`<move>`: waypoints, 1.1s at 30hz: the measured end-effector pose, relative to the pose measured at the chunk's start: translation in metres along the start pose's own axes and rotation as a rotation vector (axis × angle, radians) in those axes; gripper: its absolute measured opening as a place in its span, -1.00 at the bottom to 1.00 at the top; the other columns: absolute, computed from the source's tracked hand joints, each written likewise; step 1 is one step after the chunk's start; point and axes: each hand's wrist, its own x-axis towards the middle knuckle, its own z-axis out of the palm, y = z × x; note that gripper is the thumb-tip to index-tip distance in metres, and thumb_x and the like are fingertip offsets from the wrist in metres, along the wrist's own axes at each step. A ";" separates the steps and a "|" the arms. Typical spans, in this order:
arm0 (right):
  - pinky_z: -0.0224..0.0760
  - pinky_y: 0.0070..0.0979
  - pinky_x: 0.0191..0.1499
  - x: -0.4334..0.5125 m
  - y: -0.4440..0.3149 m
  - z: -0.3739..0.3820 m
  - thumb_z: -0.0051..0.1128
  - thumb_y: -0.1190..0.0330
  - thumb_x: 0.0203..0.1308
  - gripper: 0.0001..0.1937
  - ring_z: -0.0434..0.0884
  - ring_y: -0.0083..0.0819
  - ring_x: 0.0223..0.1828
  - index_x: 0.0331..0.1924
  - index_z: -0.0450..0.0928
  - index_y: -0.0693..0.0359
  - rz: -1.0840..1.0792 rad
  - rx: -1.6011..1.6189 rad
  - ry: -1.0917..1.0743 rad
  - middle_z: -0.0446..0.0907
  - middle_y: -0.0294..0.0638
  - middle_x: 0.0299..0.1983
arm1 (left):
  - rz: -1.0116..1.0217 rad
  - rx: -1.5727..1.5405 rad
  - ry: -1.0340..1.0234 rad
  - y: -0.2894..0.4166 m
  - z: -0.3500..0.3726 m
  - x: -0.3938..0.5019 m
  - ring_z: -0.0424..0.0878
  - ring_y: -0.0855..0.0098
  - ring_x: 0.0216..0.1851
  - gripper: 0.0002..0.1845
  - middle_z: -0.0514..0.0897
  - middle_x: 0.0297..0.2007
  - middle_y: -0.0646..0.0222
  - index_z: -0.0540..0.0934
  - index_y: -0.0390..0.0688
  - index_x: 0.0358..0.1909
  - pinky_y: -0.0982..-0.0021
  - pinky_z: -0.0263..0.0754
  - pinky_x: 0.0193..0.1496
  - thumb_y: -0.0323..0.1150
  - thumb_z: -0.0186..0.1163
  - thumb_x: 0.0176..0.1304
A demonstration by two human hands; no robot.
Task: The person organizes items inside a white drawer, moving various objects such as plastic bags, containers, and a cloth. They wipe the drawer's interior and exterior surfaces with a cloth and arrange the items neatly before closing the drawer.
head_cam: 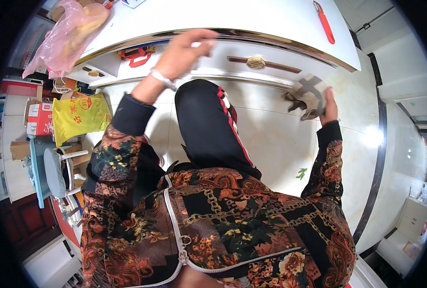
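Note:
My left hand, blurred and with a white bracelet at its wrist, is at the gold-edged front of a white cabinet; whether anything lies between its fingers cannot be told. Over at the right, my right hand holds a grey, beige and brown checked cloth that hangs above the tiled floor. Just below the cabinet top is a white drawer with an octagonal gold knob. A red-handled peeler lies on the white top near its right end.
A pink plastic bag sits at the top's left end. Red straps show in an open compartment below. On the left stand a yellow bag, a red and white box and grey-seated stools. A green leaf lies on the floor.

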 end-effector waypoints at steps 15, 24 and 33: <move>0.35 -0.50 -0.08 -0.118 -0.095 0.128 0.28 0.24 -0.04 -0.60 0.43 -0.41 -0.03 -0.13 0.49 0.27 -0.604 -0.231 -0.451 0.47 -0.24 -0.12 | -0.198 -0.397 -0.211 -0.047 0.126 -0.030 0.52 0.46 -0.18 -0.40 0.56 -0.13 0.27 0.31 -0.19 0.18 0.50 0.42 -0.13 -0.28 0.23 0.08; 0.37 -0.52 -0.07 -0.144 -0.014 0.180 0.16 0.35 0.05 -0.56 0.48 -0.47 -0.15 0.04 0.31 0.24 -0.155 0.624 -0.309 0.46 -0.28 -0.15 | -0.325 -0.632 -0.490 -0.061 0.130 -0.037 0.44 0.65 -0.24 -0.60 0.53 -0.22 0.45 0.37 -0.24 0.07 0.58 0.41 -0.24 -0.43 0.10 0.17; 0.44 -0.41 -0.22 -0.021 0.101 0.091 0.06 0.46 0.01 -0.71 0.56 -0.27 -0.26 -0.11 0.46 0.23 0.125 0.395 0.100 0.53 -0.20 -0.26 | -0.271 0.040 -0.474 -0.031 0.142 -0.052 0.54 0.27 -0.21 -0.37 0.49 -0.03 0.10 0.20 -0.24 0.21 0.39 0.42 -0.14 -0.24 0.15 0.12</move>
